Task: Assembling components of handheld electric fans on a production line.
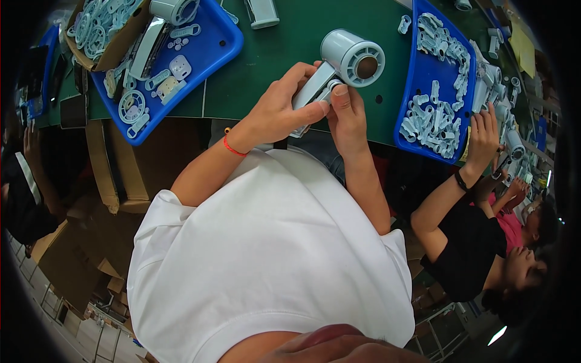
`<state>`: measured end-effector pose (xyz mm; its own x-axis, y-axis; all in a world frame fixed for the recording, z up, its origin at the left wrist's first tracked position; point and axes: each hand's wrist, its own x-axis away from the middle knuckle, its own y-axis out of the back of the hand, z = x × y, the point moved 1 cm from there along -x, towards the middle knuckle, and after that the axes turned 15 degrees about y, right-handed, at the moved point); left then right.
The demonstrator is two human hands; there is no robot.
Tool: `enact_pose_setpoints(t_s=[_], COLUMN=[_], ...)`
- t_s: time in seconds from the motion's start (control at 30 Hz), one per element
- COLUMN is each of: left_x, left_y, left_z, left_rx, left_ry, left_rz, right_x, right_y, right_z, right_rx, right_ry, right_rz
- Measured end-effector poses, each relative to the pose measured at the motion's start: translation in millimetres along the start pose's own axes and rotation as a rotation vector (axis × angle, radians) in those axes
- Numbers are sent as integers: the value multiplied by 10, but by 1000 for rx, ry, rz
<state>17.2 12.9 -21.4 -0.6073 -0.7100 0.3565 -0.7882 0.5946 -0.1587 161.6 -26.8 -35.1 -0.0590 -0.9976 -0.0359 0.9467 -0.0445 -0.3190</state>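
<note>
Both my hands hold a pale blue handheld fan [352, 57] over the front edge of the table. Its drum-shaped head points up and to the right, showing a ringed end with a brown round centre. My left hand [281, 109] wraps the handle from the left, its thumb across the lower part. From the right, my right hand [348, 118] pinches the handle just under the head, thumb and fingertips meeting near a small round part. What lies between those fingertips is partly hidden. The lower end of the handle shows below my left fingers.
Small pale blue parts lie in a blue tray [407, 142] on the right. Another blue tray [233, 41] at left holds rings, plates and a cardboard box [121, 51] of parts. A handle-like piece [262, 13] rests on the green table [290, 45]. A co-worker's hand [484, 136] is beside the right tray.
</note>
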Motion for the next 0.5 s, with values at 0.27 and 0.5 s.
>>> enact_pose_setpoints(t_s=[0.27,0.5], left_x=[105,185], left_y=[25,214], left_z=[-95,225], left_rx=[-541,-193], left_ry=[-517,-150], left_rz=[-399,-420], right_x=[-109,-265], right_y=[-214,-52], right_z=[215,-45], right_rx=[36,1171], right_ry=[258,893], right_rz=[-80,29])
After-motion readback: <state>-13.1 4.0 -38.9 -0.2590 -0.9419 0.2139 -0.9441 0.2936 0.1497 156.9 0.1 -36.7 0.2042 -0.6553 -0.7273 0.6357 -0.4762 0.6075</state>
